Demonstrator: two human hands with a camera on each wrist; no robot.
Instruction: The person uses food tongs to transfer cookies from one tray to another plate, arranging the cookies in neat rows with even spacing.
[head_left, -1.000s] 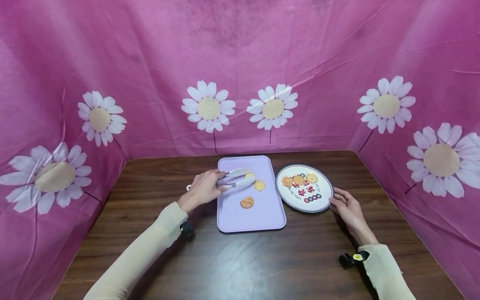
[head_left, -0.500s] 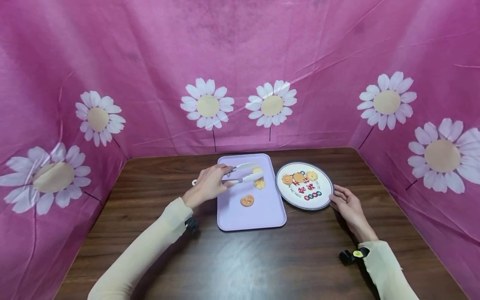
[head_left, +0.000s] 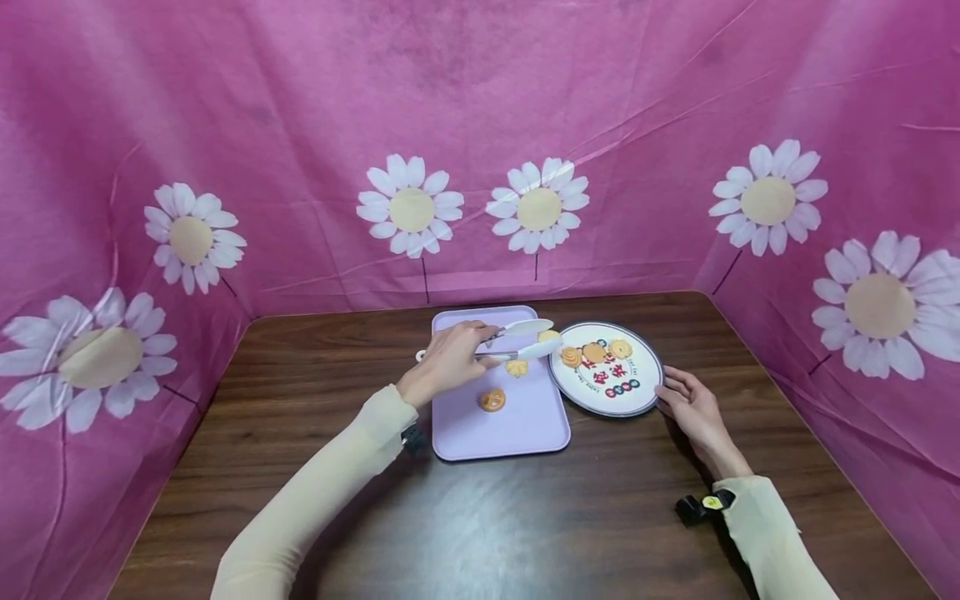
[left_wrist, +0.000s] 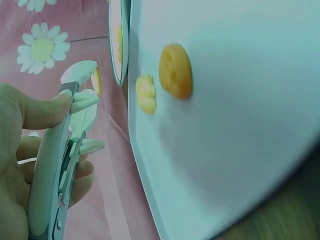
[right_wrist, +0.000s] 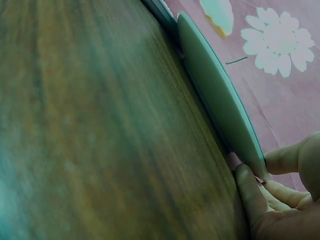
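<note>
Head view, left hand (head_left: 450,354) gripping tongs (head_left: 536,358), right hand (head_left: 696,412) pinching plate (head_left: 647,390) edge, tabletop (head_left: 480,533) extending nearer.

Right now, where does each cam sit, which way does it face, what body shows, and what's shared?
Head: worn on the head, facing forward and down at the table, tray and plate; left hand, right hand and both sleeves show.
Left wrist: on that wrist, facing the tongs and tray; part of the left hand shows.
Right wrist: on that wrist, facing across the table to the plate's edge; part of the right hand shows.
Shared: head and left wrist both show the tongs and pretzel-shaped cookie.
</note>
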